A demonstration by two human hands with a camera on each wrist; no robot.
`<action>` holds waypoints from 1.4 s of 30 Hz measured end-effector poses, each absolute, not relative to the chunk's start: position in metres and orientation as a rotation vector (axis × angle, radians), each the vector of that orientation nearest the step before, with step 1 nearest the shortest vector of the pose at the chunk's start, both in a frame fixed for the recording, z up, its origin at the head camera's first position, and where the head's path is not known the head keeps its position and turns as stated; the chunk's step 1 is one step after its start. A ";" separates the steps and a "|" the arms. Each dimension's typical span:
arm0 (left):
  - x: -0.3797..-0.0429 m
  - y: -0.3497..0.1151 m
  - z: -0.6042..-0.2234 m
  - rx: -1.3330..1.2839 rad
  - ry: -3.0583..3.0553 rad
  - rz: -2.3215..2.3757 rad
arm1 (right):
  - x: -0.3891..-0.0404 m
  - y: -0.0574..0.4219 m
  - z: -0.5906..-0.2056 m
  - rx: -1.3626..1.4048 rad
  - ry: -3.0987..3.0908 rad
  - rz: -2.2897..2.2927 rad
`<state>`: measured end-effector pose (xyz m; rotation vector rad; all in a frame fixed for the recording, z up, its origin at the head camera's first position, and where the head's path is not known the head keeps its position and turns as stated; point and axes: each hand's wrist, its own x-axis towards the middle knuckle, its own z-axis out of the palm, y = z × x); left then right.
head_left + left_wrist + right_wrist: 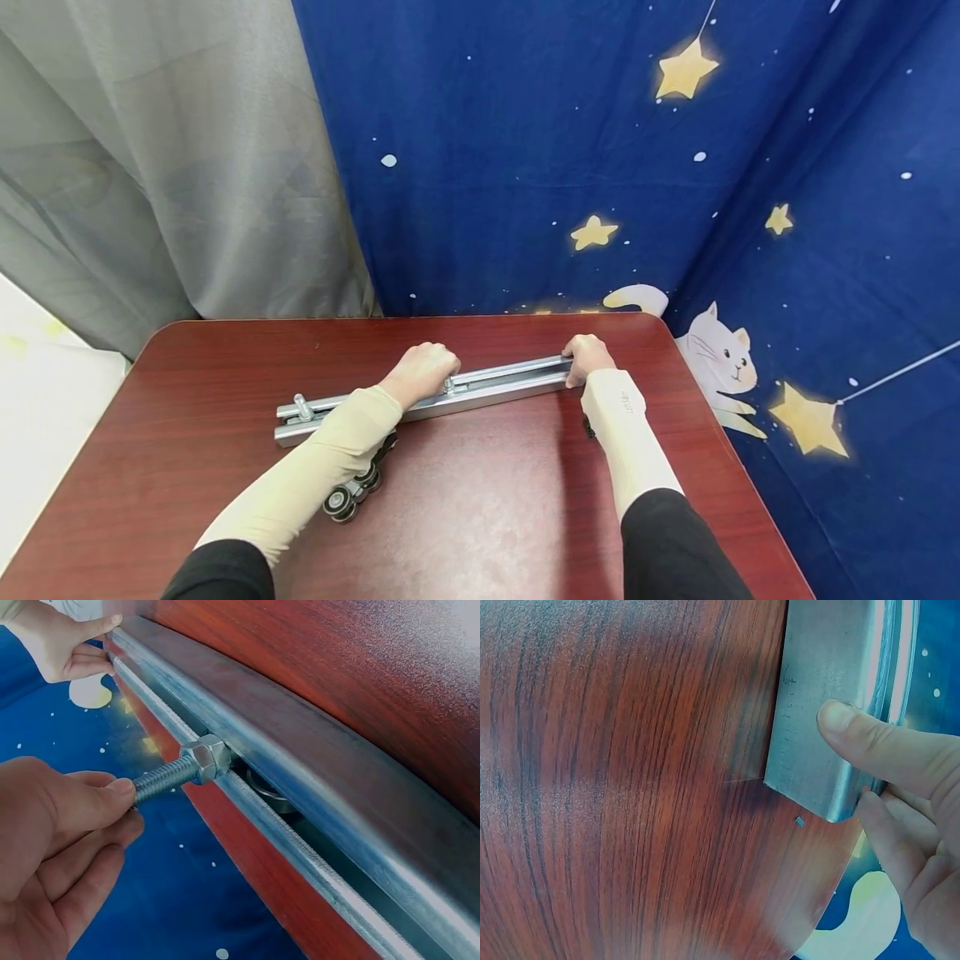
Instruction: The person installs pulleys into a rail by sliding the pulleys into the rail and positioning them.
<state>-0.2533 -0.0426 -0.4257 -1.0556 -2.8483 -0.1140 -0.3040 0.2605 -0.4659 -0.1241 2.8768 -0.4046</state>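
A long slotted steel channel rail [495,393] lies at a slant across the table. My left hand [423,371] is over its middle; in the left wrist view the thumb and fingers pinch the end of a threaded bolt [163,780]. That bolt stands out of the slot, with a hex nut [208,759] at its base. Inside the channel, part of a round wheel [268,795] shows below it. At the rail's right end my right hand [590,360] grips the channel, the thumb [855,731] lying on its side wall. A second bolt [303,407] protrudes near the left end.
A trolley with black-rimmed rollers [341,504] sits on the reddish wooden table [480,517], partly under my left forearm. A small dark object [588,427] peeks out beside my right sleeve. Grey [187,167] and blue star-patterned [487,167] curtains hang behind the table's far edge.
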 end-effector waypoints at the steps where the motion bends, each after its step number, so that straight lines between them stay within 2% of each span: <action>1: -0.253 -0.043 -0.425 -1.055 -2.849 -0.120 | -0.304 0.261 -0.466 -0.127 2.876 -0.402; 11: -0.254 -0.046 -0.426 -1.083 -2.850 -0.196 | -0.305 0.261 -0.464 -0.175 2.888 -0.406; 19: -0.258 -0.063 -0.417 -1.254 -2.949 -0.336 | -0.304 0.259 -0.463 -0.163 2.860 -0.395; 31: -0.258 -0.146 -0.385 -1.050 -3.045 -0.485 | -0.303 0.258 -0.460 -0.175 2.862 -0.375; 42: -0.240 -0.234 -0.400 -0.906 -3.105 -0.478 | -0.304 0.257 -0.460 -0.175 2.869 -0.375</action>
